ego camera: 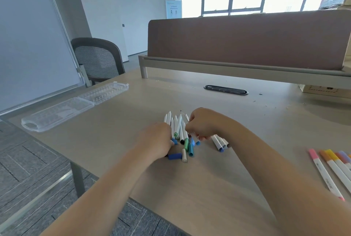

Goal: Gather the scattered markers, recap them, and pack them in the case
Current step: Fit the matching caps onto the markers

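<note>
Several white uncapped markers (177, 126) lie bunched on the desk, tips pointing away from me. Loose caps lie in front of them, among them a blue cap (174, 156), a cream cap (184, 156) and a green cap (186, 144). My left hand (158, 141) rests at the bunch's left side, fingers curled against the markers and caps. At the bunch's right side, my right hand (202, 123) has its fingers curled around markers. Three capped markers (220, 143) lie just right of it. The clear plastic case (76, 105) lies open at the far left.
A row of capped markers (330, 167) in pink, orange, yellow and purple lies at the right edge of the desk (218, 188). A brown divider panel (247, 40) stands behind, with a cable grommet (226, 90) before it. A mesh chair (98, 59) stands beyond the desk's left end.
</note>
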Tool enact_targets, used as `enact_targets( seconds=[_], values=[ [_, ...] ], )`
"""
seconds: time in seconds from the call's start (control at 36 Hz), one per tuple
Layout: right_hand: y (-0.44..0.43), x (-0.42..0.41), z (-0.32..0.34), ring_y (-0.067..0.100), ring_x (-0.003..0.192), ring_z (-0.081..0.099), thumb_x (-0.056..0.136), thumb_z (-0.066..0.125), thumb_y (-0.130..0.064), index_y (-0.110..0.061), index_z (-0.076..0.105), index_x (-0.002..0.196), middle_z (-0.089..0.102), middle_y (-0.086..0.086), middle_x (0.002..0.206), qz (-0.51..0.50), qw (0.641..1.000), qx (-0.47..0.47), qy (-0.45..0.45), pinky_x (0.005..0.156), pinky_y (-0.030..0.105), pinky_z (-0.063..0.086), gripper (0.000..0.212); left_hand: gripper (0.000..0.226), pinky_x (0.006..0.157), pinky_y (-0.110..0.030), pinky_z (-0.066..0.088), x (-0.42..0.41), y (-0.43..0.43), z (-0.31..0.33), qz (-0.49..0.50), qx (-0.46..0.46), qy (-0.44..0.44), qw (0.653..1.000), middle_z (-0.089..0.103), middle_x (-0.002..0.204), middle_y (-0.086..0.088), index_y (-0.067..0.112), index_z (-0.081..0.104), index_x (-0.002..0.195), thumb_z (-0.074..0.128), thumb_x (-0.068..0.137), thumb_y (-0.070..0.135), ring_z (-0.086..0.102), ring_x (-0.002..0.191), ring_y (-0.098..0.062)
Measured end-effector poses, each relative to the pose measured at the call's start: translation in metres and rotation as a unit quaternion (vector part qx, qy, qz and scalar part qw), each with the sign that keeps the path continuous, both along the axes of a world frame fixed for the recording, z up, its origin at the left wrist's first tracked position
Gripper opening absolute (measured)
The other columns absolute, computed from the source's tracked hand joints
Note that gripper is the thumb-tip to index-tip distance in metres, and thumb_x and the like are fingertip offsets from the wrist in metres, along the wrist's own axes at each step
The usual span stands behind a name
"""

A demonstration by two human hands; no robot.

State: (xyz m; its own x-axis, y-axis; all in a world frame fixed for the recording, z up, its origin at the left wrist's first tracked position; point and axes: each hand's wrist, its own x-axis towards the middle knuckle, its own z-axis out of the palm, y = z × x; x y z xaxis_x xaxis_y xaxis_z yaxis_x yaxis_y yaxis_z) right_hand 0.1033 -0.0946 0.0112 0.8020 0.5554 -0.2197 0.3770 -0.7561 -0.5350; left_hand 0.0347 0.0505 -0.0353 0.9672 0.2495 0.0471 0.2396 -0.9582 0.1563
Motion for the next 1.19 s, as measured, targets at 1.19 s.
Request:
enact_targets(
  seconds=[1.19],
  values=[
    [-0.006,-0.02,0.012,0.013,0.057,0.054,0.092,0.057,-0.024,-0.015,0.063,0.1,0.061,-0.002,0.066,0.123,0.989,-0.084,0.002,0.059,0.024,0.044,0.013,0.02,0.055,-0.021,0.036,0.0,0.028,0.009,0.024,-0.494,-0.188,0.848,0.063,0.076,-0.002,0.019,0.069,0.085,0.058,0.093,0.004,0.042,0.056,-0.01]
  ],
)
